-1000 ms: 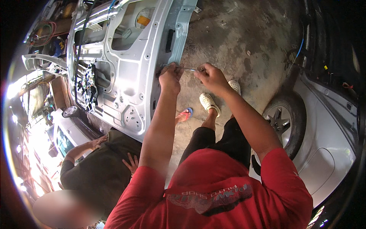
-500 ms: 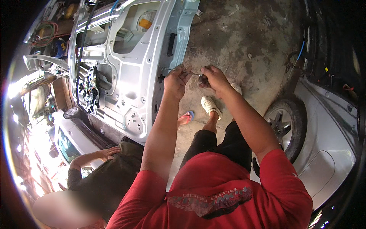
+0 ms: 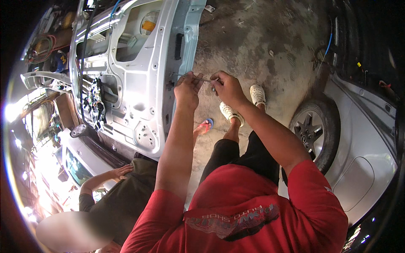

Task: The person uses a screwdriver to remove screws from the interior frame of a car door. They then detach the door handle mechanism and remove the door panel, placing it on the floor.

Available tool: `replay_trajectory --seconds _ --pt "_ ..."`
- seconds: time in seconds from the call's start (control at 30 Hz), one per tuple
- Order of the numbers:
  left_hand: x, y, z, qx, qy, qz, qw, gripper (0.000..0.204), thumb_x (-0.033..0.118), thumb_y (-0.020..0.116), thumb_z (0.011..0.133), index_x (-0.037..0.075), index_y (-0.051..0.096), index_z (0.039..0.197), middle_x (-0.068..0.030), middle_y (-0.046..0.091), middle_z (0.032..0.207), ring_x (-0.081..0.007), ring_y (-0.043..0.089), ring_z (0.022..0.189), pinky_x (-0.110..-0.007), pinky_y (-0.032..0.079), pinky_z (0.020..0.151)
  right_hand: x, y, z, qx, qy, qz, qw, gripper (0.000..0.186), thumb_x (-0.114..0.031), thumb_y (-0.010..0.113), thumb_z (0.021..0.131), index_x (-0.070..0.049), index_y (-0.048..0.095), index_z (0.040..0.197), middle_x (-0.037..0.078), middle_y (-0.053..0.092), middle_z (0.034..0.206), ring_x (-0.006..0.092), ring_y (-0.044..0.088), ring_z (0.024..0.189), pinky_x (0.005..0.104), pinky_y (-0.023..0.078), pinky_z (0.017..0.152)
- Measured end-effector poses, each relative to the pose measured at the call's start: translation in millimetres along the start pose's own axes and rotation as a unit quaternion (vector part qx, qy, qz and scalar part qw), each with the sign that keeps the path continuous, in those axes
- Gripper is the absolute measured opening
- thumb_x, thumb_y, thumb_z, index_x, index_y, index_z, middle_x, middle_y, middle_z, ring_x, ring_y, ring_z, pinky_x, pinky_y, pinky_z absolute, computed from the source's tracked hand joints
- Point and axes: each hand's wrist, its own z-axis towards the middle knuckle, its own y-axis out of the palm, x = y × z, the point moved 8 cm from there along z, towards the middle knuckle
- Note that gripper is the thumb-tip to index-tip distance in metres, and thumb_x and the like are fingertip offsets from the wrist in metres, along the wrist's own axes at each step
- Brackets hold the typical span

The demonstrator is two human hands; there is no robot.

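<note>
A thin metal rod tool (image 3: 205, 79) runs level between my two hands, its far left end at the edge of a silver van door (image 3: 139, 80). My left hand (image 3: 187, 93) pinches the rod partway along, close beside the door edge. At the rod's right end, my right hand (image 3: 230, 89) is closed around it, hiding most of that end and any handle. Whether the tip enters a hole in the door edge is too small to tell. A dark cut-out (image 3: 170, 85) shows in the edge just below the tip.
Dark mechanism parts and wiring (image 3: 96, 103) hang on the door's inner face. At left, another person in a dark shirt (image 3: 126, 189) stands with a hand (image 3: 122, 170) at the waist. A car wheel (image 3: 314, 133) and silver body panel (image 3: 358, 164) flank my right; stained concrete floor (image 3: 253, 46) lies ahead.
The door and floor have shifted slightly left in view. My right hand has moved a little left, nearer my left hand, and its fingers have turned around the rod's end.
</note>
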Motion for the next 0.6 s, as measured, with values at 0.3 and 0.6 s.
replay_trajectory --seconds 0.3,0.6 --pt "0.8 4.2 5.0 -0.032 -0.003 -0.005 0.999 0.016 0.008 0.046 0.102 -0.003 0.055 0.109 -0.0124 0.060 0.099 -0.0361 0.066 0.106 -0.043 0.057 0.089 -58.7 -12.1 -23.4 0.133 -0.328 -0.301 0.885 0.024 -0.023 0.058 0.097 0.001 0.061 0.099 0.011 0.065 0.082 0.0195 0.066 0.066 0.0343 0.055 0.058" --pt "-0.2 0.7 5.7 -0.028 0.000 -0.026 0.999 0.014 0.006 0.048 0.101 -0.004 0.054 0.108 -0.0134 0.059 0.098 -0.0366 0.065 0.105 -0.043 0.058 0.088 53.3 16.4 2.4 -0.025 0.271 0.273 0.923 0.037 -0.033 0.055 0.099 0.001 0.065 0.089 0.012 0.061 0.069 0.0282 0.060 0.057 0.0454 0.055 0.071"
